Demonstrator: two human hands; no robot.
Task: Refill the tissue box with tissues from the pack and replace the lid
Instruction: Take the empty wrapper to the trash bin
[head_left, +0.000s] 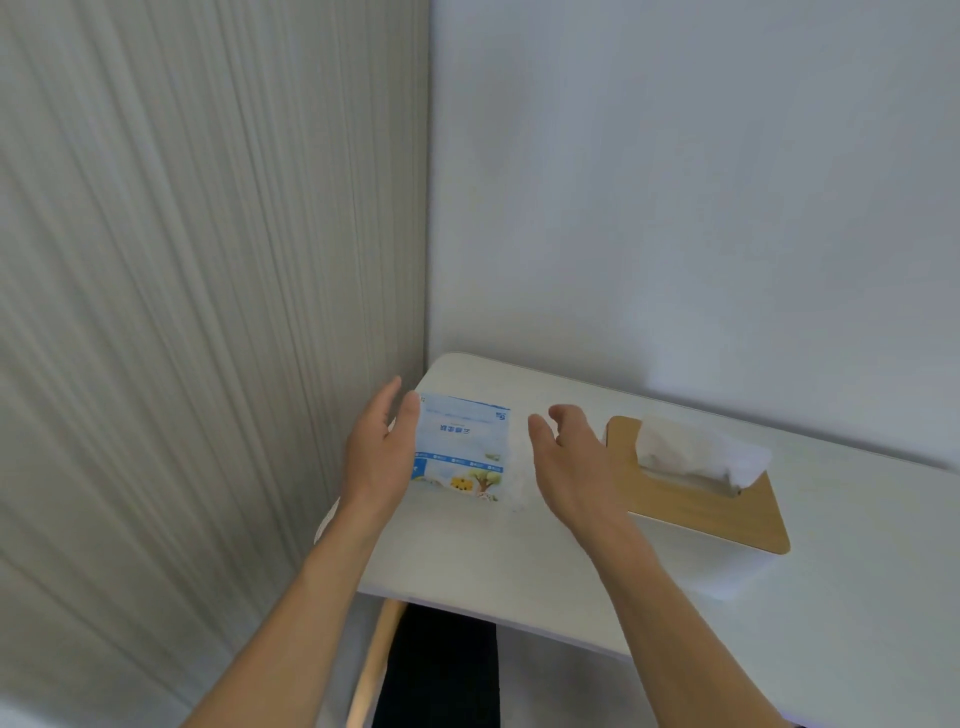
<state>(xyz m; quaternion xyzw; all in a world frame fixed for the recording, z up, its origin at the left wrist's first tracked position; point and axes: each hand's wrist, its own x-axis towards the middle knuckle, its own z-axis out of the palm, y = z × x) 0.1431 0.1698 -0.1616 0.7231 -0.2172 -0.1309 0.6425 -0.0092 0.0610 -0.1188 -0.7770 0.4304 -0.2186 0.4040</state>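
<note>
A blue-and-white tissue pack (460, 447) lies flat near the surface's (519, 561) far left corner, print upside down. Left hand (376, 457) touches its left end, fingers spread; right hand (571, 462) hovers released beside it. The wooden-lidded tissue box (727, 512) runs lengthwise along the far edge.

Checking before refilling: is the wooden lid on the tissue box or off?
On. The wooden lid lies flat atop the white tissue box, with a tissue poking through its slot.

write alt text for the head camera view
Two bare hands, left hand and right hand, reach open around a blue tissue pack on a white table. Right of them sits a tissue box with a wooden lid, a tissue poking out.
</note>
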